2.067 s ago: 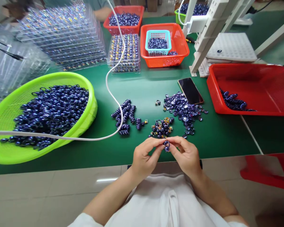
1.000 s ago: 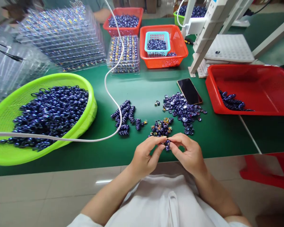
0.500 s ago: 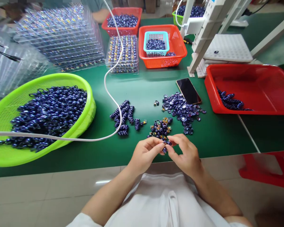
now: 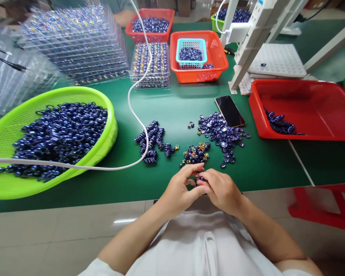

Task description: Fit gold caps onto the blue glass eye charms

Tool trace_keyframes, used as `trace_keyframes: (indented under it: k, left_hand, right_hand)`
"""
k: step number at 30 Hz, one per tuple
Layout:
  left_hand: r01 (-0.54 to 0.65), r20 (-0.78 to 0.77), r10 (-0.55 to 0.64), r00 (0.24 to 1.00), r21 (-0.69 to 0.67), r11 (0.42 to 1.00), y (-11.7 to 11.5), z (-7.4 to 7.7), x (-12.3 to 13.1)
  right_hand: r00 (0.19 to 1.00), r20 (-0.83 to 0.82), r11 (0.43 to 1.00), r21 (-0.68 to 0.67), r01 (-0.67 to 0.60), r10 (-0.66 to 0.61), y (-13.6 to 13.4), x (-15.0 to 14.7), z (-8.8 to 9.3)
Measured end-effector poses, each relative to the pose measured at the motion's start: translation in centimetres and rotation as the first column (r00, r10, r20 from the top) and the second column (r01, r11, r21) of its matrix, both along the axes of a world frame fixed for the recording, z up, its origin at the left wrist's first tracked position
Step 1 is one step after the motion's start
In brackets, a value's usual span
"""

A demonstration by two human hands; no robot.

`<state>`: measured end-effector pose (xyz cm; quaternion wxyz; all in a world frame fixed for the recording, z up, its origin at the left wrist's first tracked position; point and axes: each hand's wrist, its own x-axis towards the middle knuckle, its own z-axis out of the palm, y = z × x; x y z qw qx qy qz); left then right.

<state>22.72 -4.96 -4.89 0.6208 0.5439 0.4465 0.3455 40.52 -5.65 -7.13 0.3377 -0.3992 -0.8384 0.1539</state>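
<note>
My left hand (image 4: 181,188) and my right hand (image 4: 223,188) meet above the table's near edge. Between their fingertips is a small glossy dark-blue piece (image 4: 201,178), mostly covered by the fingers. Both hands are closed around it, the left thumb reaching under the right fingers. Just beyond them lies a small heap of dark-blue pieces with gold and clear parts (image 4: 196,154). Flat, round dark-blue caps (image 4: 222,134) spread out behind my right hand. To the left, ribbed dark-blue stacks (image 4: 151,140) lie in a group, with a short stack (image 4: 168,150) beside them.
A green basket (image 4: 112,126) of dark-blue looped pieces stands left, crossed by a white cable (image 4: 132,103). A phone (image 4: 229,111) lies behind the caps. Right is a red tray (image 4: 310,115); clear trays (image 4: 74,50), an orange basket (image 4: 218,61) and a white post (image 4: 244,50) stand behind.
My hands have drawn closer together, and the right fingers now fold over the piece, hiding more of it. A single cap now lies apart at the near side of the caps.
</note>
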Motion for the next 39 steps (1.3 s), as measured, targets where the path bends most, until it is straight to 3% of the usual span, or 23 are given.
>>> trace_keyframes:
  k: [6,11,21,28,34,39]
  left_hand:
    - [0.013,-0.046,-0.006,0.999,0.155,0.988,-0.2,-0.1,-0.1]
    - [-0.027,-0.059,0.038,0.998,0.179,0.983,-0.3,-0.2,-0.3]
    - [-0.043,-0.024,0.044,0.999,0.030,0.999,-0.4,-0.6,-0.8]
    - [-0.053,0.009,0.053,0.999,-0.021,0.998,-0.2,-0.8,-0.7]
    - [-0.075,0.054,0.080,0.995,-0.097,0.992,-0.3,-1.3,-0.7]
    - [-0.097,0.150,0.123,0.981,-0.171,0.981,-0.7,-1.1,-0.2]
  right_hand:
    - [1.000,-0.009,0.992,0.123,-0.005,0.006,-0.2,-0.7,0.1]
    - [0.998,-0.062,0.989,0.148,-0.007,0.016,-0.2,-1.0,0.0]
    - [0.994,-0.113,0.995,0.101,0.000,0.012,-0.2,-1.6,-0.4]
    - [0.996,-0.092,0.989,0.143,0.029,-0.016,0.1,-1.8,-0.6]
    - [0.996,-0.085,0.997,0.074,0.027,-0.021,-0.1,-1.7,-1.2]
    - [0.997,-0.072,0.998,0.055,-0.009,0.013,-0.4,-1.4,-0.4]
